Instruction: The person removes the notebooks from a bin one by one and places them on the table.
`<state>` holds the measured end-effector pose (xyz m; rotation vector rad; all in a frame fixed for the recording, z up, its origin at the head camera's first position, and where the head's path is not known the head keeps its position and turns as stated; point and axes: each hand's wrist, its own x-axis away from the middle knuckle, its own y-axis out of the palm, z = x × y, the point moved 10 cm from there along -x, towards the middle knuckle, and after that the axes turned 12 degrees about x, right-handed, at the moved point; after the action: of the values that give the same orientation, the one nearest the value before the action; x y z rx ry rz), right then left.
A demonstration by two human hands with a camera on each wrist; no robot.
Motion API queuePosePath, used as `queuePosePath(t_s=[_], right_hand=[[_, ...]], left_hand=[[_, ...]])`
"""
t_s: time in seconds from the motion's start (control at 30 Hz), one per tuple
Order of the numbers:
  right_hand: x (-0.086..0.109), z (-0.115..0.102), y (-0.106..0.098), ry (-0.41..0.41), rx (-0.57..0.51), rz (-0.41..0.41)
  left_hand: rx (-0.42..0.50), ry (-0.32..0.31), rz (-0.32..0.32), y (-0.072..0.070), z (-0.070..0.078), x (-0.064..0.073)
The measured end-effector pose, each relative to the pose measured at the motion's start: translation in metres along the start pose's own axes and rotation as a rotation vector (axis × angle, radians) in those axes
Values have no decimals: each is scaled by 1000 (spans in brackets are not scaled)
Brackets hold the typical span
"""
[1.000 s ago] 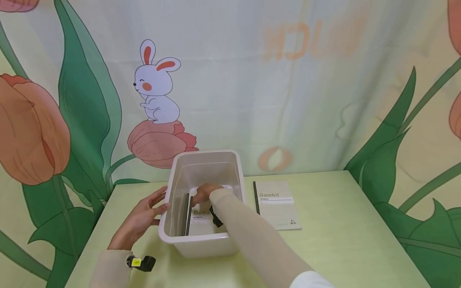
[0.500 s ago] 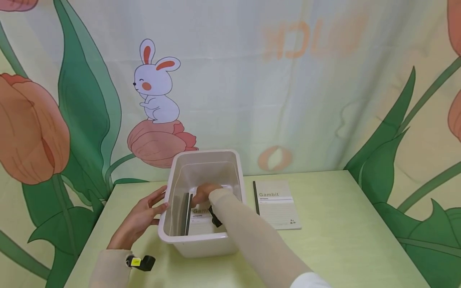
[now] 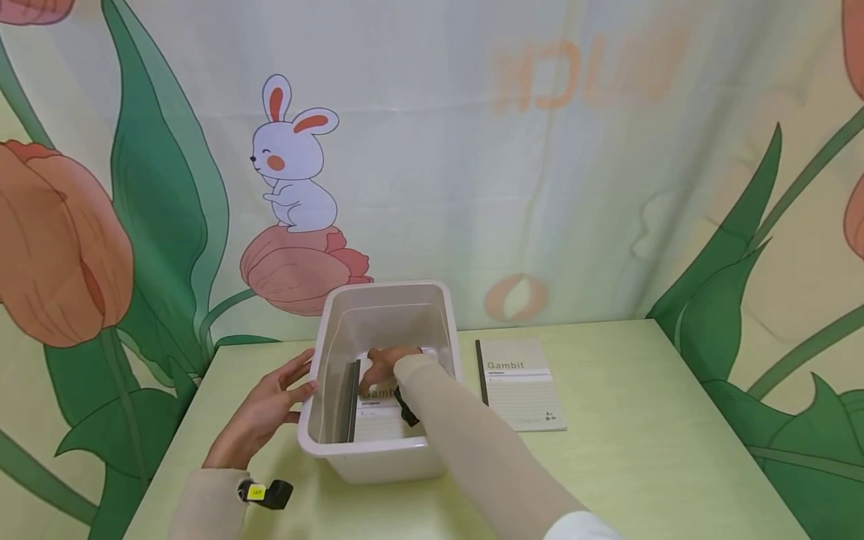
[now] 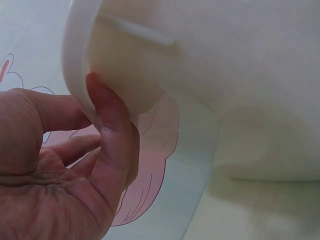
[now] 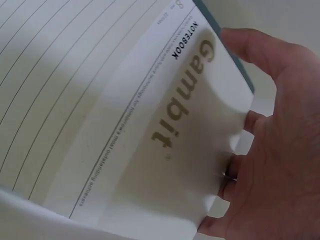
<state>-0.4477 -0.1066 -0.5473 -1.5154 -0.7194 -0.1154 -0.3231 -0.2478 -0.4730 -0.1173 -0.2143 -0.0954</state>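
A pale plastic bin [image 3: 385,448] stands on the table. My left hand [image 3: 265,401] holds its left rim, thumb on one side of the wall and fingers on the other, as the left wrist view shows. Inside the bin lies a dark-spined "Gambit" notebook [image 3: 381,420], with another dark spine along its left side. My right hand [image 5: 282,135] reaches into the bin at that notebook's top end. In the right wrist view its fingers are spread along the top edge, tips partly hidden, and the thumb is at the spine, off the cover.
To the right of the bin a second "Gambit" notebook [image 3: 520,397] lies flat on the light green table [image 3: 641,450]. A curtain [image 3: 574,187] printed with a rabbit and tulips hangs behind the table.
My right hand has shifted slightly inside the bin and its fingers have spread, uncovering the notebook's top left corner. The left hand and the bin have stayed put.
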Motion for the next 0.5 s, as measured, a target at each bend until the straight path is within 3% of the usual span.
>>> queuePosePath(t_s=[0.13, 0.37, 0.5], right_hand=[[2, 2, -3, 36, -2, 19], [-5, 0, -3, 32, 21, 45], [-10, 1, -6, 37, 19, 105]], left_hand=[[-2, 1, -2, -1, 1, -1], [10, 7, -14, 1, 2, 0], [12, 11, -13, 2, 2, 1]])
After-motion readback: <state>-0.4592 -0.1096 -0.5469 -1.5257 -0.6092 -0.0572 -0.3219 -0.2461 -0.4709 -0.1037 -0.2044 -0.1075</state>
